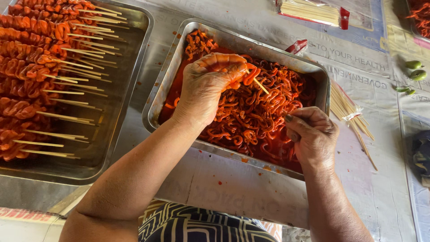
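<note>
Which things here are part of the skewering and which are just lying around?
In use: left hand, right hand, skewer, tray of red meat strips, tray of finished skewers, loose sticks.
Lying about: green chillies, stick packet.

Both bare forearms reach forward; the left hand (pixel 207 87) is curled with fingers pinched, the right hand (pixel 313 134) loosely fisted.

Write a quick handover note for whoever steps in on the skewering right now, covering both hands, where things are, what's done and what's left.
Left hand: gripping a thin bamboo skewer with orange marinated meat strips threaded on it.
Right hand: reaching into the rectangular steel tray of loose red-sauced meat strips.
Done: rows of finished skewers lie in the second steel tray at left.
Left: much loose meat remains. Spare sticks lie right of the tray.
</note>
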